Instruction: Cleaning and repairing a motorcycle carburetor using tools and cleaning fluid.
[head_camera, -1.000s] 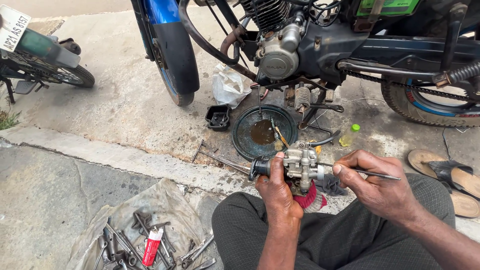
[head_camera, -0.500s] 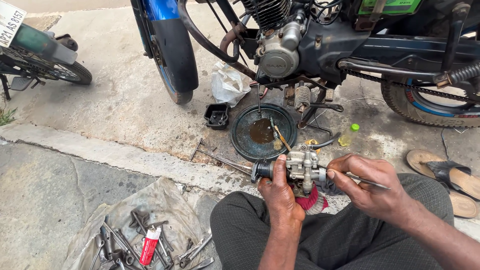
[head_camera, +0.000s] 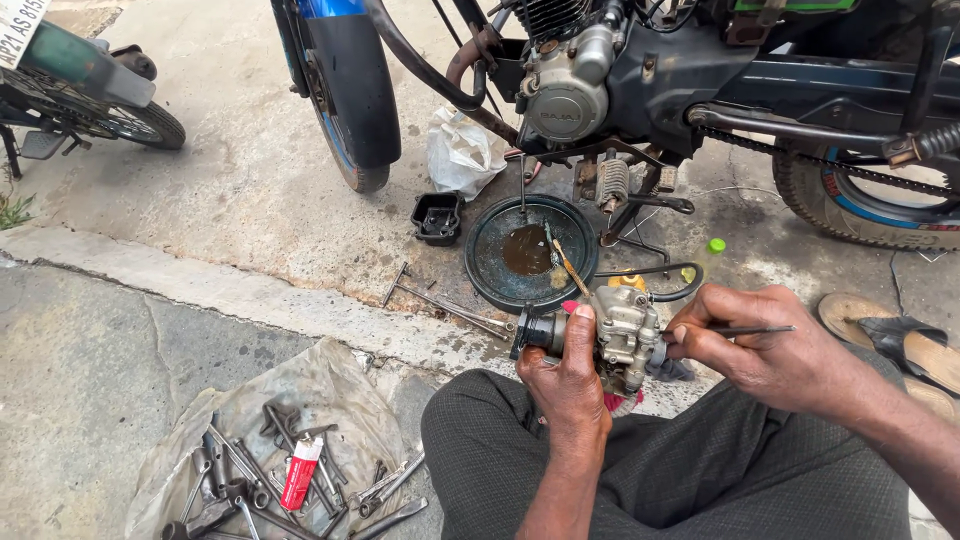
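Note:
My left hand (head_camera: 566, 378) grips a grey metal carburettor (head_camera: 622, 330) with a black round inlet on its left end, held over my lap. My right hand (head_camera: 762, 348) pinches a thin dark tool (head_camera: 752, 329) whose tip rests against the carburettor's right side. A black hose loops up from the carburettor toward the motorcycle (head_camera: 640, 70). Just beyond my hands lies a round dark pan (head_camera: 492, 262) with brown oil and a small brush in it.
A cloth (head_camera: 300, 385) at lower left carries several spanners and a red tube (head_camera: 300, 472). A T-handle wrench (head_camera: 440, 304) lies on the kerb. A small black tray (head_camera: 438, 217), a white bag (head_camera: 462, 152), sandals (head_camera: 890, 335) and another bike's wheel (head_camera: 95, 110) surround me.
The view has shifted slightly. My right hand has moved the thin tool in closer against the carburettor's right side; my left hand keeps the same grip.

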